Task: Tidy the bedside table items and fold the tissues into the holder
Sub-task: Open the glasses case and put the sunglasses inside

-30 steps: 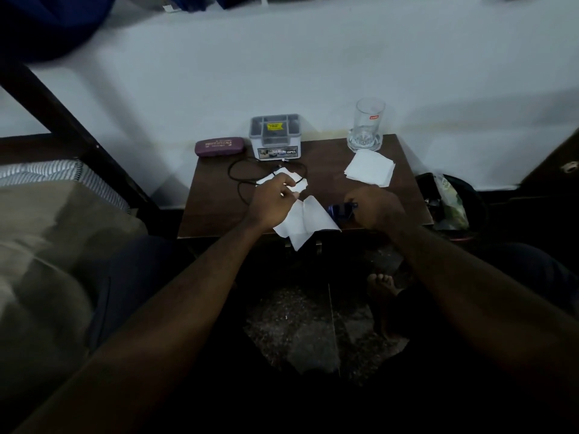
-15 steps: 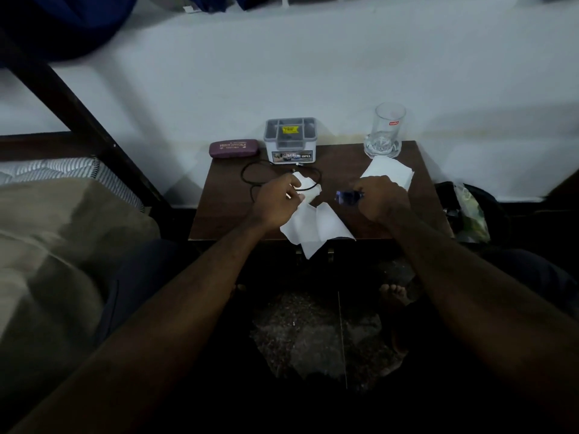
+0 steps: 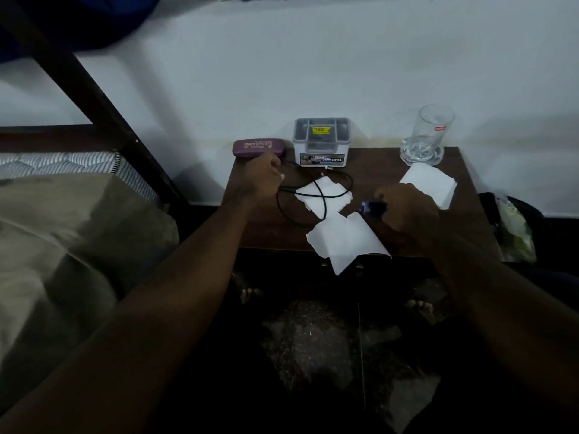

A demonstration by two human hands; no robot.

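Newcomer: Landmark for this layout?

Onlooker: Grey compartmented tissue holder (image 3: 321, 142), at the back edge of the bedside table (image 3: 376, 164), against the wall. Everything else reads off it.

Newcomer: Tissues, then?

Onlooker: Three lots, all outside the holder. A crumpled tissue (image 3: 332, 194) lies just in front of it, with a loop of the black cable (image 3: 322, 208) across it. A flat tissue (image 3: 344, 239) lies further in front, one corner hanging past the table's near edge. A neat stack of tissues (image 3: 434, 183) lies well to the holder's right, just in front of the drinking glass (image 3: 429, 136).

Newcomer: Hands?

Onlooker: The left hand (image 3: 263, 172) is just left of the holder, below the right end of the maroon spectacle case (image 3: 258, 147), which sits beside the holder. Its fingers are curled into a fist beside the cable's run; whether they pinch the cable, I cannot tell. The right hand (image 3: 407, 208) is in front of the holder and to its right, partly over the stack. Its fingers are curled round a small blue object (image 3: 372, 208), which points toward the flat tissue. It is too dark to identify.
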